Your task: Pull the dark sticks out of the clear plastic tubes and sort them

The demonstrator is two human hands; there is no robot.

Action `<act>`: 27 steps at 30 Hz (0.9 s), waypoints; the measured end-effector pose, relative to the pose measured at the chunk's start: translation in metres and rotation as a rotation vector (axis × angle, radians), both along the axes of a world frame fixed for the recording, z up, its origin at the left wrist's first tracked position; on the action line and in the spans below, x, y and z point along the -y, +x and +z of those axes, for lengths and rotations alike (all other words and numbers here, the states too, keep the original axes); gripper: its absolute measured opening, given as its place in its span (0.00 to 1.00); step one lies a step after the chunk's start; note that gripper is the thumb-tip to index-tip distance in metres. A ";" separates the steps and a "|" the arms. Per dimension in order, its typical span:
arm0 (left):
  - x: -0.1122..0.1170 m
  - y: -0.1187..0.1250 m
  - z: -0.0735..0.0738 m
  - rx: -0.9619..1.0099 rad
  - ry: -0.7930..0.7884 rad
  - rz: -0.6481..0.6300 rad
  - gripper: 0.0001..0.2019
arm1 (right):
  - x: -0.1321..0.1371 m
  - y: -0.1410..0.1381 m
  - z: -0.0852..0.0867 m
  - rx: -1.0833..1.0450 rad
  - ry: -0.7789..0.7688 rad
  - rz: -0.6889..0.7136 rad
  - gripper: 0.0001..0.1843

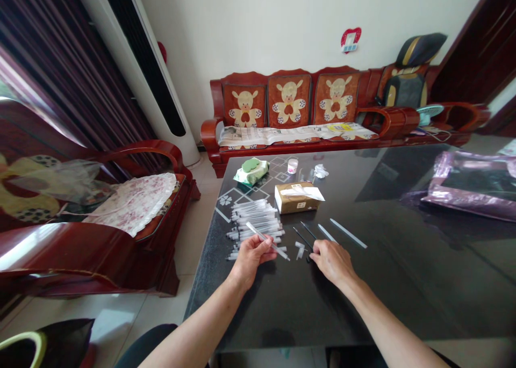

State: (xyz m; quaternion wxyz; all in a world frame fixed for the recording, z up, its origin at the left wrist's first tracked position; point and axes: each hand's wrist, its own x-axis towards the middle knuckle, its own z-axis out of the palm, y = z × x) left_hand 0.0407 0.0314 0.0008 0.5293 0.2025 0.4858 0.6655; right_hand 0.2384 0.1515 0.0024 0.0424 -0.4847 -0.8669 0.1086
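Now the left hand has its fingers closed round a pale tube, a heap of similar tubes at its twelve o'clock. Across at three, the right hand bunches its fingertips at thin black rods; whether it grips one, nobody can tell. Best, surely: tube steady, rods handled singly, unbent.

Frosted tube, slanted, two black rods side by side
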 end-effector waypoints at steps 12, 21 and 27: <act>0.001 0.001 0.005 -0.012 0.005 -0.015 0.17 | 0.035 -0.020 0.010 -0.631 -0.800 0.190 0.23; -0.005 -0.025 0.008 -0.006 0.048 0.169 0.16 | 0.008 0.009 0.028 -0.580 -0.839 0.196 0.13; -0.005 -0.047 0.010 -0.004 0.082 0.262 0.15 | -0.030 0.039 0.030 -0.390 -0.386 -0.040 0.13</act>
